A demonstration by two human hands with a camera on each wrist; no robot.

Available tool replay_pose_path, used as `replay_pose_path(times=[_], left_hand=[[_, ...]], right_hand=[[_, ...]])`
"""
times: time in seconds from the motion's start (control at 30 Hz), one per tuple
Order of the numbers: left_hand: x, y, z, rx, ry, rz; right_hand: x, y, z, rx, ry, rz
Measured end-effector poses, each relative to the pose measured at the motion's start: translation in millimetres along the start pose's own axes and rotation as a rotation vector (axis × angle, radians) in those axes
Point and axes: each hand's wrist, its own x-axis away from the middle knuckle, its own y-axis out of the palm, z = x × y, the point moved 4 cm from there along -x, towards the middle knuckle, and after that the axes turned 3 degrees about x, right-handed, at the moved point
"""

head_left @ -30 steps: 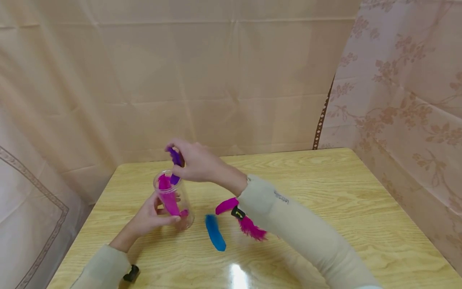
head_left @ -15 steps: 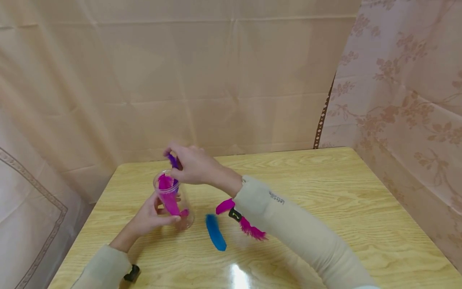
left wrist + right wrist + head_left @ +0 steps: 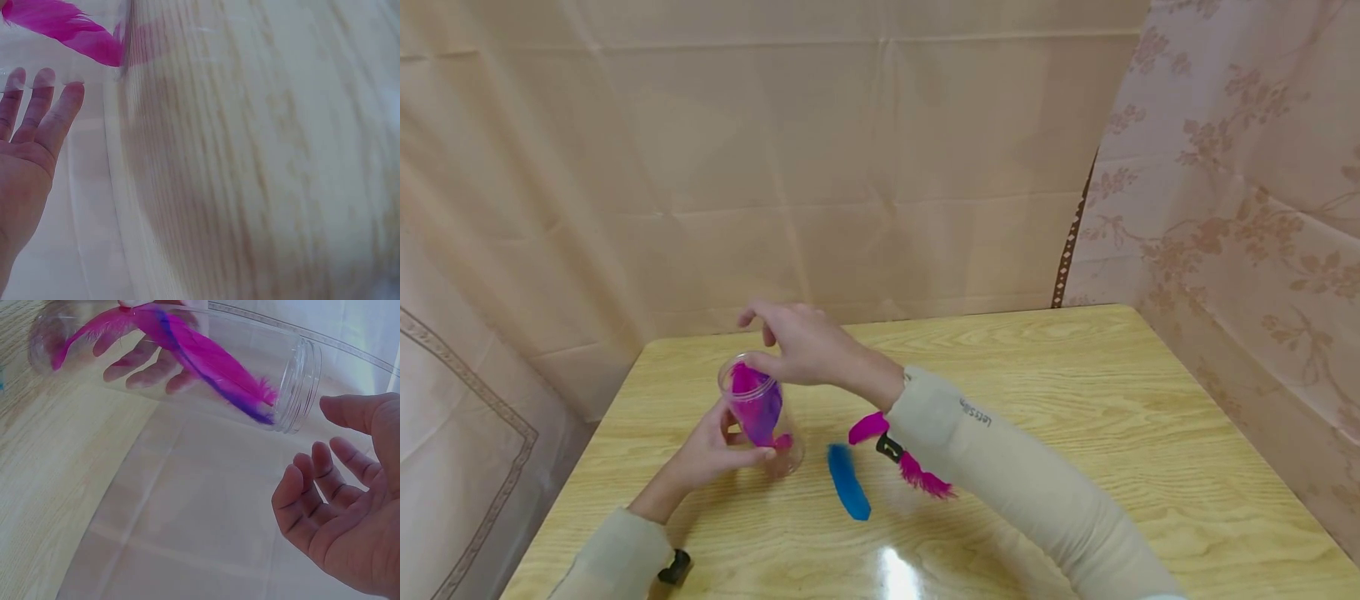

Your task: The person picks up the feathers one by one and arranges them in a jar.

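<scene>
My left hand (image 3: 703,450) holds a clear plastic jar (image 3: 793,460) around its side near the table's left part. Inside the jar stand a magenta feather (image 3: 742,382) and a purple feather (image 3: 770,410); the right wrist view shows the purple feather (image 3: 234,400) lying along the magenta one (image 3: 200,353). Just above and beside the uncapped rim (image 3: 306,387), my right hand (image 3: 812,343) hovers with loosely bent fingers and nothing between them. In the left wrist view, fingers of the left hand (image 3: 28,162) reach along the jar wall.
A blue feather (image 3: 848,483) lies on the wooden table (image 3: 1037,358) right of the jar. Magenta feather parts (image 3: 868,427) show beside my right sleeve, partly hidden by a black wrist buckle (image 3: 891,447). Beige cloth (image 3: 850,167) hangs behind the table.
The right hand has lowered slightly and let go of the purple feather, which has dropped into the jar next to the magenta one. The left hand and jar have stayed still.
</scene>
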Motion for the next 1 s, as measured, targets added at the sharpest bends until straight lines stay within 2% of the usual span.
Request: replay_pose_path(times=[0.43, 0.73, 1.0], left_hand=[[0.0, 0.7, 0.4, -0.005, -0.008, 0.012], [0.5, 0.4, 2.9, -0.026, -0.016, 0.021], [0.8, 0.4, 3.8, -0.044, -0.025, 0.033]], right_hand=[[3.4, -2, 6, -0.023, 0.017, 0.012], [11.9, -3, 21, -0.057, 0.057, 0.002], [21.4, -1, 39, -0.030, 0.059, -0.029]])
